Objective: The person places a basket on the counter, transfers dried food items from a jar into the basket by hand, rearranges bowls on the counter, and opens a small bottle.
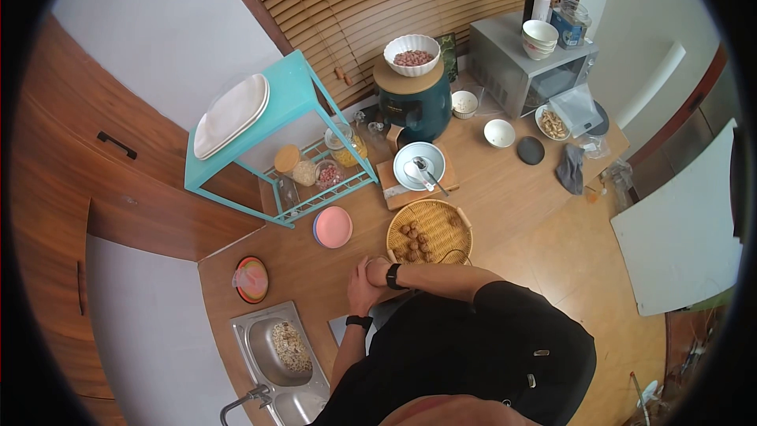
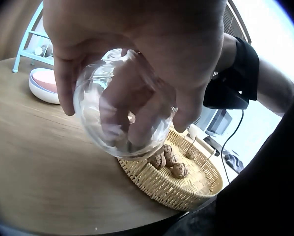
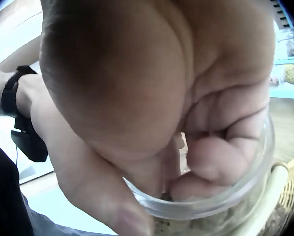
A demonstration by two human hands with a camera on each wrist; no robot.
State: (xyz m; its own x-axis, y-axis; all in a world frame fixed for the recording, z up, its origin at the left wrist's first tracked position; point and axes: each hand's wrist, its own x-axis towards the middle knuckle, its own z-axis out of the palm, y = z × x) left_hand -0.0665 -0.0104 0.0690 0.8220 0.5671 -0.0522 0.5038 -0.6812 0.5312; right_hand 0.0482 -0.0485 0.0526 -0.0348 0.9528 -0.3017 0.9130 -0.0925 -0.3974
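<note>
My left hand grips a clear glass jar, its fingers on one side and the thumb on the other. The fingers of my right hand reach inside the jar's mouth and curl there, showing through the glass in the left wrist view. A small pale-brown bit shows between those fingers; I cannot tell whether they hold it. Right beside the hands lies a round wicker basket, with several walnuts on it. In the head view the hands and forearms hide the jar.
A sink holding pale pieces lies at the left front. Beyond are a pink plate, a turquoise rack with jars, and a blue-white bowl on a wooden board. A microwave and small bowls stand at the back right.
</note>
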